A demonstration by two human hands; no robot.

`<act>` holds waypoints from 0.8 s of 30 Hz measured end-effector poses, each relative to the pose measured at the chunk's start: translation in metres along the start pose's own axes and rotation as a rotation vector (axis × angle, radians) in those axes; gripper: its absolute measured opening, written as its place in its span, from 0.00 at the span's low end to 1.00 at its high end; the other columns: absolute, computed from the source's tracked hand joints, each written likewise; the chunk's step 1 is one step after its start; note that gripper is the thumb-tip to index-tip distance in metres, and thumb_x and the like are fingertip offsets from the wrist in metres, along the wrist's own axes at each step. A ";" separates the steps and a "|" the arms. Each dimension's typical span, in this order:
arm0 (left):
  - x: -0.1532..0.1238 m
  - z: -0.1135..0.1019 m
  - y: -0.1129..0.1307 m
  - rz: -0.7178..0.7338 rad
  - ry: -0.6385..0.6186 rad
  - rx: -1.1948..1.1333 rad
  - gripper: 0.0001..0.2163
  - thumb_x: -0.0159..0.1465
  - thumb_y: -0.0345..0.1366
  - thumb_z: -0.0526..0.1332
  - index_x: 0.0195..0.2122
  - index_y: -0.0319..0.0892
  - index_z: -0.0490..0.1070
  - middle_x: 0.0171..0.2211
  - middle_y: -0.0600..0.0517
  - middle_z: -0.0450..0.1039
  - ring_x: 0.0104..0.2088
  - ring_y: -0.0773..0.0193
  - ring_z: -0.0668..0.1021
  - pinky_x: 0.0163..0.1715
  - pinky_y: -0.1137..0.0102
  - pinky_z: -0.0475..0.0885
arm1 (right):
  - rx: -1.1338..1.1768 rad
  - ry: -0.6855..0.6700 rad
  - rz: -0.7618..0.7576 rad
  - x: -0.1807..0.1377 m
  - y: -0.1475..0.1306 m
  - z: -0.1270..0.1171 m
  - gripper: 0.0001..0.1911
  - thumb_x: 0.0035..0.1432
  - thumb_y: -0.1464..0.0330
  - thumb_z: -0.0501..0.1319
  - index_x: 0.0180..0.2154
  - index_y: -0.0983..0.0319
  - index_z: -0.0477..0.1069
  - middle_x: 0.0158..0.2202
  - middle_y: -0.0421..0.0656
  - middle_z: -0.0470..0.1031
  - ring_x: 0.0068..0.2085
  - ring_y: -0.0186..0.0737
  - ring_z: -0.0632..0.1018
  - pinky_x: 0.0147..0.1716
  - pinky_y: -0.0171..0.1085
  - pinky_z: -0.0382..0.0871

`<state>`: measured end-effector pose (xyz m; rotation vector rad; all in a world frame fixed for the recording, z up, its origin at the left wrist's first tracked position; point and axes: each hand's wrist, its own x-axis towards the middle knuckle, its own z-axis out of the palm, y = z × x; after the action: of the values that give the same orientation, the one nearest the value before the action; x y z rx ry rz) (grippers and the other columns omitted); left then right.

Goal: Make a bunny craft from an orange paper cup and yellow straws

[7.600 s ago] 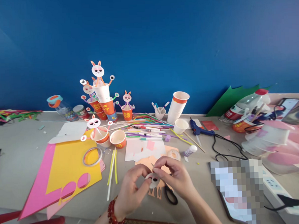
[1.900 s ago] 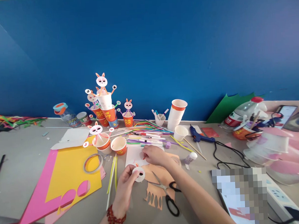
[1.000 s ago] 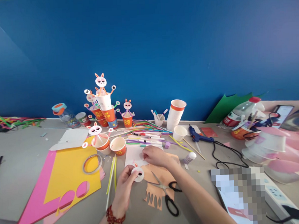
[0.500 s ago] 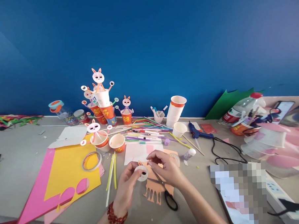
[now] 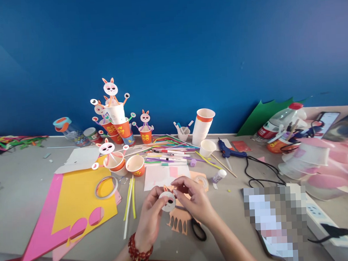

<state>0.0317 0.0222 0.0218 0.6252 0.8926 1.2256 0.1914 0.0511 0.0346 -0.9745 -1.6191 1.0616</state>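
Observation:
My left hand (image 5: 152,210) pinches a round white paper rabbit face (image 5: 167,202) between thumb and fingers. A black eye, pink cheek and small dots show on it; the thumb covers part. One orange ear stands up from its top edge. Thumb and fingertips of my right hand (image 5: 191,197) are closed on a small orange paper ear, mostly hidden, at the face's upper right edge. Beneath my hands lie an orange paper sheet (image 5: 178,222) with petal-shaped cut-outs and black-handled scissors (image 5: 198,230), their blades largely covered by my right hand.
Paper cups with rabbit figures (image 5: 122,129) stand at back left, near yellow card (image 5: 81,192) and a tape roll (image 5: 96,187). Markers and coloured sticks (image 5: 169,153) lie behind my hands. Rightward are a glue stick (image 5: 219,176), a blue glue gun (image 5: 231,150) and a phone (image 5: 270,222).
My right hand has moved in to the face's upper right edge, bringing the small ear against it. The right hand now covers more of the scissors. The view has shifted slightly.

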 end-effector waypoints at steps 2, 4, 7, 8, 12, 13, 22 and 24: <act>0.000 0.000 -0.001 0.000 -0.004 -0.003 0.13 0.58 0.36 0.69 0.26 0.42 0.64 0.27 0.55 0.69 0.30 0.66 0.69 0.33 0.72 0.65 | 0.009 0.004 -0.007 -0.001 -0.001 0.001 0.07 0.62 0.72 0.59 0.42 0.61 0.73 0.36 0.42 0.75 0.33 0.35 0.76 0.32 0.33 0.72; -0.001 -0.001 -0.002 -0.003 -0.006 -0.007 0.13 0.58 0.37 0.70 0.26 0.42 0.64 0.28 0.55 0.70 0.30 0.66 0.69 0.33 0.72 0.65 | 0.016 0.011 -0.007 -0.001 -0.001 0.001 0.07 0.61 0.72 0.59 0.42 0.61 0.73 0.36 0.42 0.75 0.32 0.35 0.76 0.32 0.32 0.71; 0.000 -0.002 -0.004 -0.005 -0.003 -0.001 0.13 0.59 0.37 0.69 0.27 0.42 0.65 0.29 0.54 0.71 0.31 0.65 0.69 0.34 0.72 0.65 | 0.019 0.008 -0.004 -0.001 0.000 0.002 0.07 0.61 0.73 0.59 0.42 0.61 0.73 0.35 0.42 0.75 0.32 0.35 0.75 0.32 0.32 0.71; 0.000 -0.002 -0.005 -0.003 -0.001 0.005 0.13 0.59 0.37 0.69 0.27 0.42 0.65 0.29 0.54 0.71 0.31 0.65 0.69 0.34 0.72 0.65 | 0.019 0.008 -0.005 -0.001 0.001 0.002 0.07 0.61 0.73 0.59 0.42 0.61 0.73 0.35 0.42 0.75 0.32 0.35 0.75 0.32 0.32 0.71; -0.001 -0.002 -0.005 0.009 0.007 0.028 0.13 0.60 0.37 0.69 0.27 0.42 0.65 0.27 0.55 0.70 0.29 0.66 0.67 0.32 0.72 0.63 | 0.024 0.006 -0.023 -0.002 0.000 0.003 0.08 0.61 0.74 0.59 0.42 0.60 0.73 0.35 0.41 0.75 0.32 0.34 0.75 0.32 0.32 0.70; -0.001 -0.002 -0.005 0.013 0.005 0.032 0.13 0.60 0.37 0.69 0.26 0.42 0.64 0.27 0.55 0.70 0.29 0.66 0.67 0.32 0.72 0.63 | 0.026 0.005 -0.029 -0.002 0.000 0.003 0.08 0.61 0.74 0.59 0.42 0.60 0.73 0.35 0.41 0.75 0.32 0.34 0.75 0.32 0.31 0.70; 0.000 -0.003 -0.007 0.017 0.011 0.038 0.13 0.60 0.39 0.69 0.27 0.42 0.64 0.28 0.55 0.69 0.30 0.67 0.67 0.32 0.72 0.63 | 0.044 0.001 -0.029 -0.002 -0.005 0.003 0.10 0.61 0.74 0.59 0.44 0.60 0.72 0.37 0.42 0.74 0.34 0.35 0.75 0.33 0.33 0.71; 0.000 -0.004 -0.007 0.018 0.022 0.041 0.14 0.60 0.39 0.69 0.28 0.42 0.64 0.28 0.55 0.68 0.30 0.67 0.67 0.32 0.73 0.63 | 0.067 -0.006 -0.012 -0.003 -0.004 0.004 0.11 0.61 0.73 0.60 0.46 0.60 0.71 0.37 0.42 0.74 0.34 0.36 0.76 0.34 0.34 0.72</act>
<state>0.0320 0.0201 0.0137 0.6548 0.9336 1.2352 0.1877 0.0462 0.0371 -0.9169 -1.5820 1.1052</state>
